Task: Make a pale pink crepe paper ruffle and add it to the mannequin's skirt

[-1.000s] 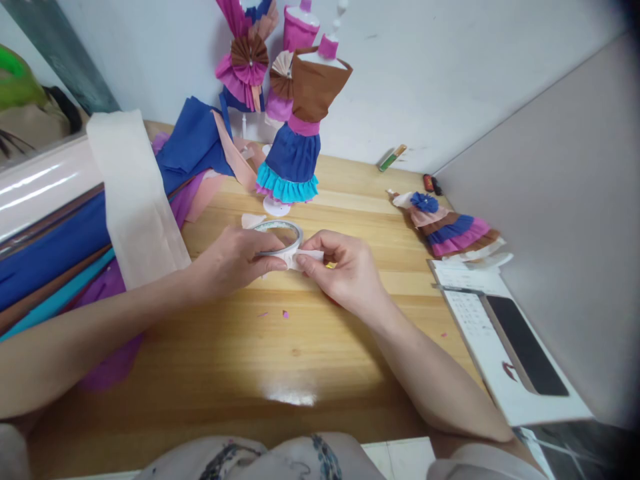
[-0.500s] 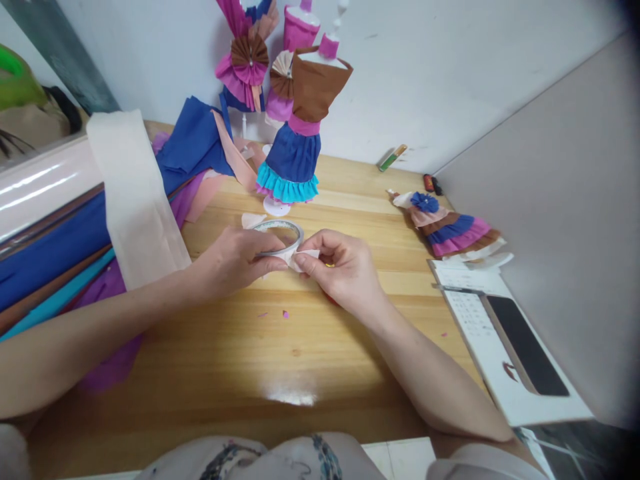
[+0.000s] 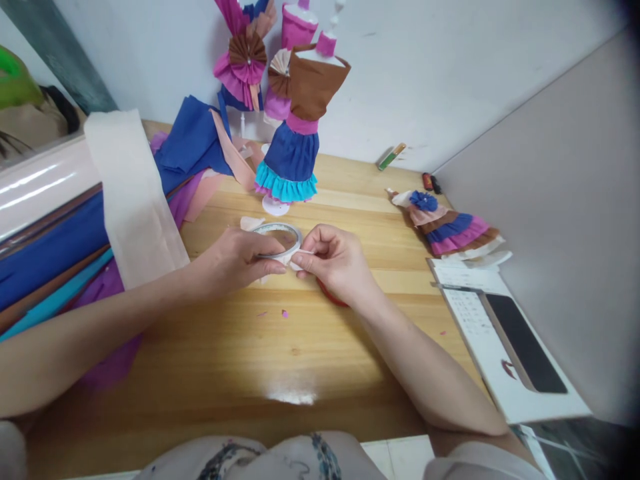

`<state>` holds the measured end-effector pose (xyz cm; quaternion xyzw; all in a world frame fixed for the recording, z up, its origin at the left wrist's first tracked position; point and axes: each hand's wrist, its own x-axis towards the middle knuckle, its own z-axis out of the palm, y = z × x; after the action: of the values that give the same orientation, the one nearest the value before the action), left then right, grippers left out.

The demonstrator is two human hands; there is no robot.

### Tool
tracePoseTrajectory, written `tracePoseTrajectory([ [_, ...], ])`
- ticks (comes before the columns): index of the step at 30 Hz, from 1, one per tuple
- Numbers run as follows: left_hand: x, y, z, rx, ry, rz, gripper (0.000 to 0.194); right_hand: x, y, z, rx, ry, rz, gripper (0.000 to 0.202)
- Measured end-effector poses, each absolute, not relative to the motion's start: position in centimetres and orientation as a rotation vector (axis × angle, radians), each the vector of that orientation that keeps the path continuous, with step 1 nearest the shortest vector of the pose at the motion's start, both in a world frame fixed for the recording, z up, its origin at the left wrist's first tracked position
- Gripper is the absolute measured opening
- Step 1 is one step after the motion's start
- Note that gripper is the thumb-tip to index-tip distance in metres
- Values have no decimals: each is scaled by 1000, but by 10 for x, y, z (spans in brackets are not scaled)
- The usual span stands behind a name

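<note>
My left hand (image 3: 250,257) grips a roll of white tape (image 3: 295,233) by its near side, thumb in front and fingers through the ring. Right beside it, my right hand (image 3: 333,260) pinches a small pale strip (image 3: 304,253) between thumb and forefinger, against the roll's right edge. Whether that strip is paper or tape end I cannot make out. A red curved piece (image 3: 331,293) shows on the table under my right hand, mostly hidden. Behind the roll lies a cream scrap (image 3: 251,223).
A mini mannequin in a brown, blue and turquoise paper dress (image 3: 293,153) stands behind my hands. Coloured crepe paper (image 3: 135,200) covers the left side. At right lie a striped paper dress (image 3: 450,227), a glue stick (image 3: 391,157) and a white board with a dark phone-like slab (image 3: 525,343).
The roll has shifted slightly left and tilted. My right hand has turned a little, so less of the pale strip shows and more of the red piece is visible.
</note>
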<state>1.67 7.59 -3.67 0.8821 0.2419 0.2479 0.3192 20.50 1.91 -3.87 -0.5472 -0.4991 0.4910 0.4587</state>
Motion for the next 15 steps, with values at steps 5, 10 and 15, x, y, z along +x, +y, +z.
tracePoseTrajectory([
  [5, 17, 79, -33, 2118, 706, 596, 23, 209, 20, -32, -1330, -1228, 1228, 43],
  [10, 17, 80, -36, 2088, 753, 655, 22, 214, 18, -25, -1325, -1287, 1226, 38],
  [15, 17, 80, -34, 2124, 756, 639, 22, 212, 16, -31, -1305, -1404, 1110, 28],
])
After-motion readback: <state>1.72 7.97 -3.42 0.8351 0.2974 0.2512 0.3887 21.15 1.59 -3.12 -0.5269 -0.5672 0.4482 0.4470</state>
